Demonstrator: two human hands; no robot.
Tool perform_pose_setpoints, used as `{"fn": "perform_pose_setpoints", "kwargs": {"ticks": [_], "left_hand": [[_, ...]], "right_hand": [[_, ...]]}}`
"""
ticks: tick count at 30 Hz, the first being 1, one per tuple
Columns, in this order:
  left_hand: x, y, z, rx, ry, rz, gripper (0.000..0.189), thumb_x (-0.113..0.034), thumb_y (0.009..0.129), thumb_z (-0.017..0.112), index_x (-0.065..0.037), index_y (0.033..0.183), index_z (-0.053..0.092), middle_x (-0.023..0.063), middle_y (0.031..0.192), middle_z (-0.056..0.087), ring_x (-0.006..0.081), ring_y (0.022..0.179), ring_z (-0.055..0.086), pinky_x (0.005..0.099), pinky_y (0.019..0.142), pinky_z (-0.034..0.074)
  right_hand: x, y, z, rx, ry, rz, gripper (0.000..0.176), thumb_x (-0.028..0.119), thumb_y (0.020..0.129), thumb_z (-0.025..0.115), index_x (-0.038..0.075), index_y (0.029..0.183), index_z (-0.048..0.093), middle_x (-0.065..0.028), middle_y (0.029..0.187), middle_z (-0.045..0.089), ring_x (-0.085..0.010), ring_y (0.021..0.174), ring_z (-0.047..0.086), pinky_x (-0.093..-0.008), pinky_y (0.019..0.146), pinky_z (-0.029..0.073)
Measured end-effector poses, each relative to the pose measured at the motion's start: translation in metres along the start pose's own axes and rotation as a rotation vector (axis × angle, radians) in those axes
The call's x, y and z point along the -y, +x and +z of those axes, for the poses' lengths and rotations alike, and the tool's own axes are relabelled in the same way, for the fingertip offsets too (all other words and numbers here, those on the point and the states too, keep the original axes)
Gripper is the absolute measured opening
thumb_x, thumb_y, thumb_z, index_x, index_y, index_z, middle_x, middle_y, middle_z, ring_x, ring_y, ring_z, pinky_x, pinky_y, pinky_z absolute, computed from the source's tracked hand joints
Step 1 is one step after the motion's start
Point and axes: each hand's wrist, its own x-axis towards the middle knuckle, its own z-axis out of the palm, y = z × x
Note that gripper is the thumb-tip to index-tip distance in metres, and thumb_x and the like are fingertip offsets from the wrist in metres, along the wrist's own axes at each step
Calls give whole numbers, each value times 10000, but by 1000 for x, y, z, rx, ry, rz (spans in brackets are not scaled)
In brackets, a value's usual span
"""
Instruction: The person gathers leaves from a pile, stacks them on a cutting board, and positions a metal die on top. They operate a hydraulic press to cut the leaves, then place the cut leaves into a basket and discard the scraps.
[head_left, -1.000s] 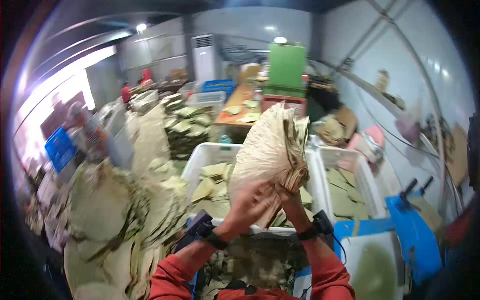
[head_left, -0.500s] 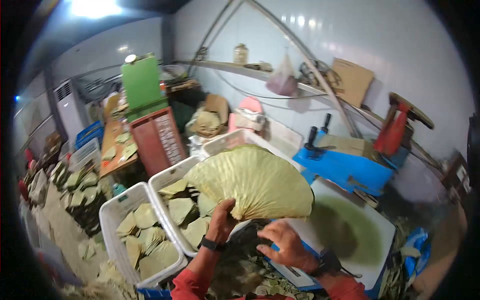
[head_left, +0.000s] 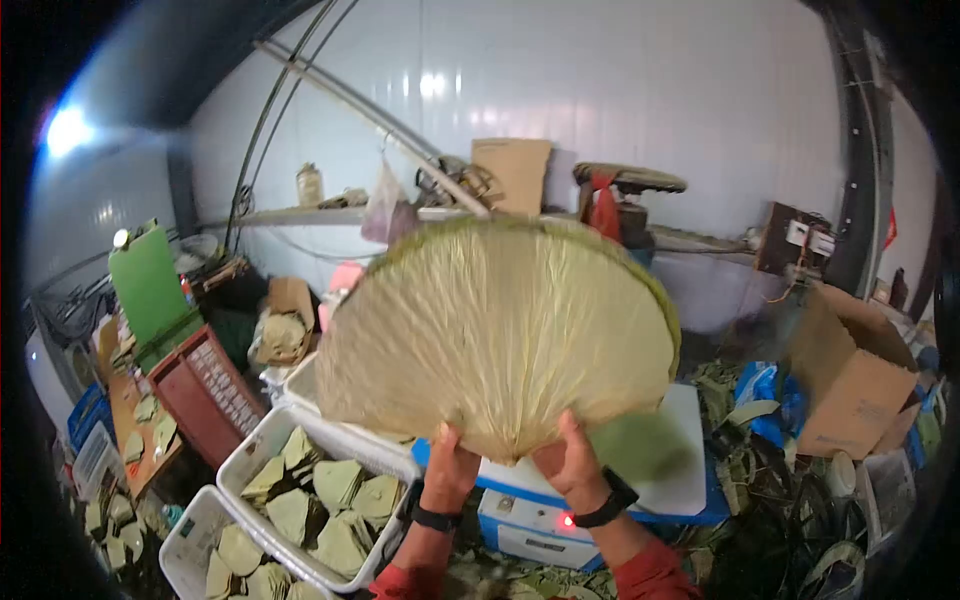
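Raised in front of me is a wide half-circle of pale green dried lotus leaves (head_left: pixel 500 330), folded and layered, with pleats fanning up from its lower middle. My left hand (head_left: pixel 450 470) grips the lower edge left of centre, thumb on the near face. On the other side of the centre, my right hand (head_left: pixel 578 468) pinches the same edge, thumb also in front. The fingers of both hands are mostly hidden behind the leaves. Behind and below them is a white board (head_left: pixel 685 450) with a green stain, above a blue-and-white box (head_left: pixel 530 530) with a red light.
Two white crates, one nearer the middle (head_left: pixel 395 455) and one lower left (head_left: pixel 180 550), hold cut leaf pieces. A green panel (head_left: pixel 155 285) and a red panel (head_left: pixel 205 395) stand at left. An open cardboard box (head_left: pixel 850 370) sits right, amid leaf scraps.
My right hand, free before, now grips the leaves' lower edge beside my left. The leaves are higher and face me more squarely. My view has turned right.
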Motion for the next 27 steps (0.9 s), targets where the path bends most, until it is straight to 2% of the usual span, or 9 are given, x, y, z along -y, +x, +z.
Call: {"fn": "perform_pose_setpoints", "kwargs": {"ticks": [3,7,10,12,14,17,22,25,27], "left_hand": [[51,1,9,-31,-67,-26,570,-398,934,472,-52,1364,327,106,1379,399,273,1258,403,449,1051,328],[92,-1,15,-125,283,-105,521,-370,946,474,-35,1332,376,103,1167,557,261,1001,573,392,814,475],[142,-4,-9,-43,435,-176,328,-275,923,540,-4,1109,534,66,965,607,162,779,585,325,631,472],[162,-13,-1,-147,297,-458,252,-240,901,583,-9,1000,604,45,850,644,100,682,581,267,548,453],[235,-23,-67,-115,527,-373,204,-180,883,575,-17,1004,596,44,876,616,151,761,591,316,614,484],[246,-27,-69,-352,94,-671,162,-163,881,562,-48,991,593,46,911,603,203,791,589,379,688,507],[204,-24,-55,353,1298,-363,479,-61,849,578,-16,1303,430,143,1237,523,264,1148,502,381,968,428],[222,-4,-86,-274,238,-801,325,-185,894,558,-55,1192,541,81,1168,582,271,1042,565,408,875,473],[228,4,-95,-293,311,-831,268,-227,910,539,-75,1127,574,53,1115,607,247,982,583,405,819,484]], "right_hand": [[3,-2,-43,-195,-170,-117,499,309,888,597,128,1314,408,-28,1285,500,-198,1159,496,-387,979,413],[14,-14,-90,-326,-632,-284,427,360,873,617,102,1193,502,-12,1138,564,-159,1039,552,-335,845,471],[11,-24,-162,-430,-690,-285,398,386,872,612,80,1117,547,-26,1054,585,-150,931,582,-317,767,488],[8,-33,-201,-490,-651,-213,395,400,878,600,67,1086,561,-39,1019,590,-140,881,587,-307,737,492],[3,-56,-279,-461,-815,-36,397,405,888,585,53,1070,565,-51,1004,593,-132,858,592,-300,728,494],[54,-103,-226,-470,-528,303,409,371,926,538,18,1131,548,-60,977,611,-137,873,607,-273,700,493],[146,-243,-203,-684,-1039,256,420,370,919,528,11,1133,561,-45,880,612,-149,885,611,-294,742,493],[198,-338,-232,-911,-1741,108,291,257,895,532,-6,994,605,-89,808,600,-195,819,602,-322,698,478],[225,-380,-254,-1009,-2239,32,260,186,852,553,-1,1032,565,-144,881,562,-309,819,565,-404,690,462]]}}
